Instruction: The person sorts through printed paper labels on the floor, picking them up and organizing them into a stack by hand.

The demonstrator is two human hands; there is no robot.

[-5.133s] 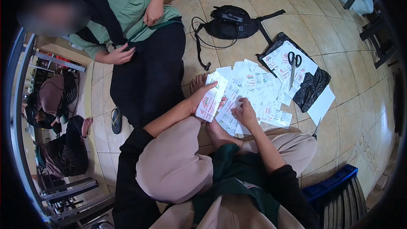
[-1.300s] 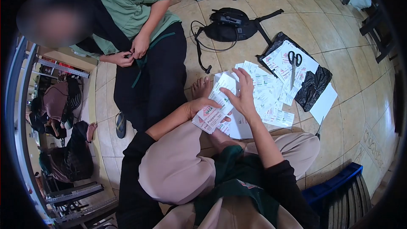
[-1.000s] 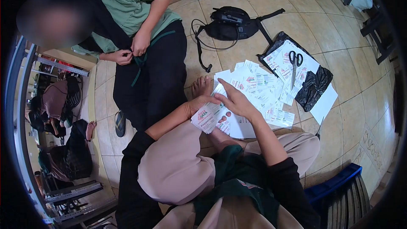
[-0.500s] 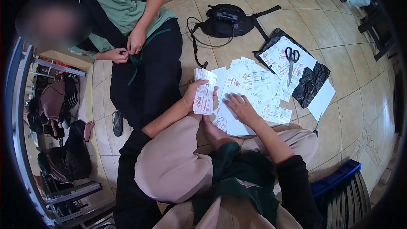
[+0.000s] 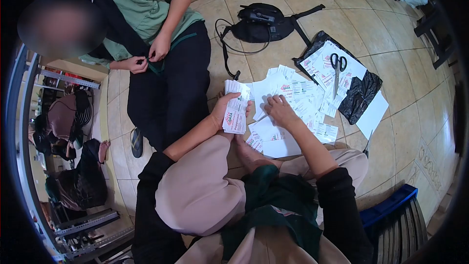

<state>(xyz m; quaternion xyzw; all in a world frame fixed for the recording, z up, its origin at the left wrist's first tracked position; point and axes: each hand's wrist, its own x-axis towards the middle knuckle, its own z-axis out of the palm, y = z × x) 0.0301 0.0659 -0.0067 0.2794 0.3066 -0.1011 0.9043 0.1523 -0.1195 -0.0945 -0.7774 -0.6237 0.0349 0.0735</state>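
Note:
My left hand [image 5: 225, 110] is wrapped round a stack of printed cards [image 5: 235, 117] with red and green print, held above my foot. To its right, my right hand [image 5: 282, 111] rests on the spread of papers, fingers bent and slightly apart, fingertips touching a white sheet [image 5: 261, 88]. Part of that sheet is hidden beneath the hand. Many loose printed cards [image 5: 305, 90] overlap on the floor around it, some print side up and some blank. Another blank white sheet [image 5: 281, 149] lies near my foot.
Black-handled scissors [image 5: 336, 76] lie on papers over a black plastic bag [image 5: 359, 99]. Beyond sits a black waist bag [image 5: 264, 24] with a cable and straps. A person in green [image 5: 146, 0] sits at left, hands at a dark green cord. A blue-edged slatted object [image 5: 391, 205] stands lower right.
My right hand has shifted slightly up and right, its fingers now more bent. A white sheet now shows where a printed card lay beside it. My left hand keeps the stack.

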